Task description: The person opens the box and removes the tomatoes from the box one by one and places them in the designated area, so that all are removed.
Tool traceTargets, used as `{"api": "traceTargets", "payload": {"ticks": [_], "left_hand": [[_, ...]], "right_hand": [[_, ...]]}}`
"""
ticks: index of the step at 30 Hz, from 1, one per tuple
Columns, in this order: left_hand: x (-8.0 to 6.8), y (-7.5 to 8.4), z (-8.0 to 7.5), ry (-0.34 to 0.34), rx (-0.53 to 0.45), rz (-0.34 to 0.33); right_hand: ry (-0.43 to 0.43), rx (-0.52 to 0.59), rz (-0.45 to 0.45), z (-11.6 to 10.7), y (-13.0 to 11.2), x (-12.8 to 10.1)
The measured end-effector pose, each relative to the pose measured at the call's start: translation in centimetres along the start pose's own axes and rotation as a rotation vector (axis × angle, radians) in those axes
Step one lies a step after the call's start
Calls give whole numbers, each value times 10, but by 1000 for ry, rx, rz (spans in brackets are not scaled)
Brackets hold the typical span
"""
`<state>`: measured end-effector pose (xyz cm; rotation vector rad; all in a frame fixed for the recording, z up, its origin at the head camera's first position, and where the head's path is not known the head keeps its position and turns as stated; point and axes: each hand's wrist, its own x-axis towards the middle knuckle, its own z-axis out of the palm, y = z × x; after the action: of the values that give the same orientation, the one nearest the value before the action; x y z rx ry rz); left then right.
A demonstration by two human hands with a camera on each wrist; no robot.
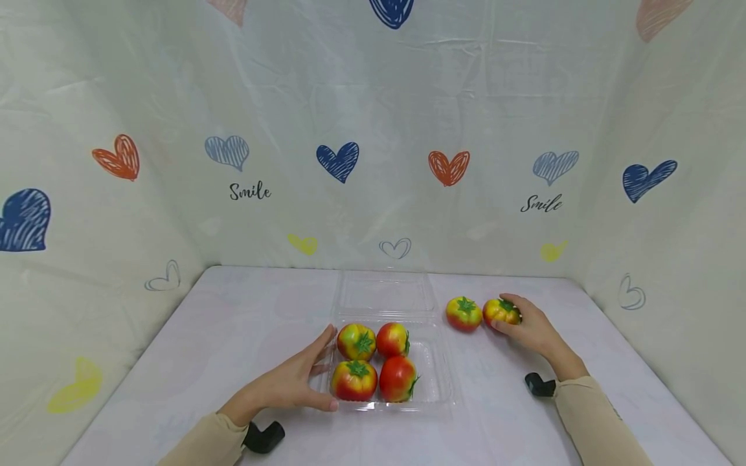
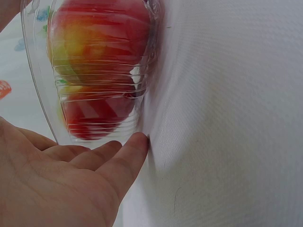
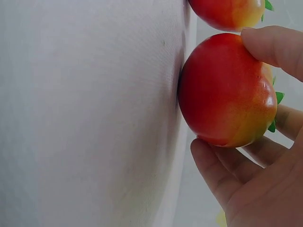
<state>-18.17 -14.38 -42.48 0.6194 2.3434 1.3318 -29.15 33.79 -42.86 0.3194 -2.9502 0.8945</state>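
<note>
A clear plastic clamshell box [image 1: 431, 369] lies with its lid folded back on the table. Several red-and-yellow tomatoes [image 1: 354, 380] with green leafy tops fill its left and middle parts. My left hand [image 1: 294, 378] spreads along the box's left side, thumb at the near corner and fingers farther back; in the left wrist view, the fingertips [image 2: 139, 142] are at the ribbed wall. Over at the right, my right hand [image 1: 530, 327] grips a tomato [image 3: 227, 94] between thumb and fingers, and that tomato is at the table surface. Another tomato [image 1: 463, 314] sits just left of it.
The box's transparent lid [image 1: 384, 292] lies flat toward the back of the white table [image 1: 262, 310]. A pale curtain [image 1: 384, 97] with printed hearts hangs behind and at both sides. Black wrist-worn pieces [image 1: 265, 438] jut out beside both sleeves.
</note>
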Motion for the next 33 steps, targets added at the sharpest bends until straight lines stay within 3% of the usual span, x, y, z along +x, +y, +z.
{"api": "traceTargets", "payload": {"ticks": [33], "left_hand": [[-1,0,-1,-6,-16,8]], "right_hand": [[-16,16,-15,2,3,1]]}}
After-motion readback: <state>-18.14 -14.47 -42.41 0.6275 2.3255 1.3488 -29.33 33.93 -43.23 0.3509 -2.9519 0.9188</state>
